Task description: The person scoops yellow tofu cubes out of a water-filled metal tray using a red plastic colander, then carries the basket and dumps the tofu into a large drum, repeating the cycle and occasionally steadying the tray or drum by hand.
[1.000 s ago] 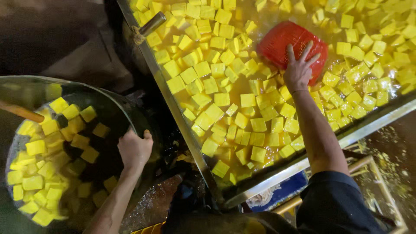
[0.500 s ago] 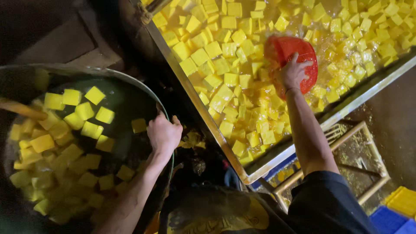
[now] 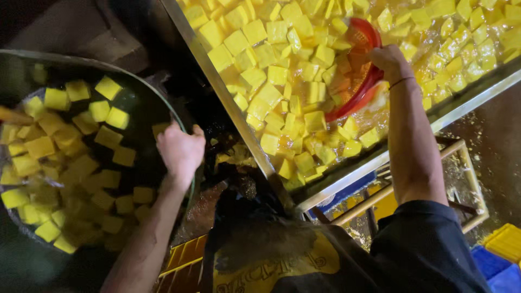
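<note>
Head view: the right hand (image 3: 386, 61) is closed around the rim of a red plastic strainer (image 3: 358, 76), which is tipped on edge and dug into a long metal tray (image 3: 228, 103) of yellow cubes (image 3: 271, 92) floating in yellowish liquid. Several cubes already sit inside the strainer, which lies near the tray's front edge. To do the scoop well, the strainer is best held tilted as it comes up, so the liquid drains through the mesh, and raised slowly so the soft-looking cubes do not break or spill over the rim.

The left hand (image 3: 180, 149) is curled over the rim of a big round metal basin (image 3: 142, 89), fingers clenched on the edge, apparently steadying it. The basin sits to the left of the tray and holds more yellow cubes (image 3: 70, 157) in dark liquid. A dark sleeve (image 3: 429, 244) covers the right upper arm. Below are a yellow crate (image 3: 182, 260) and a blue crate (image 3: 496, 268).
</note>
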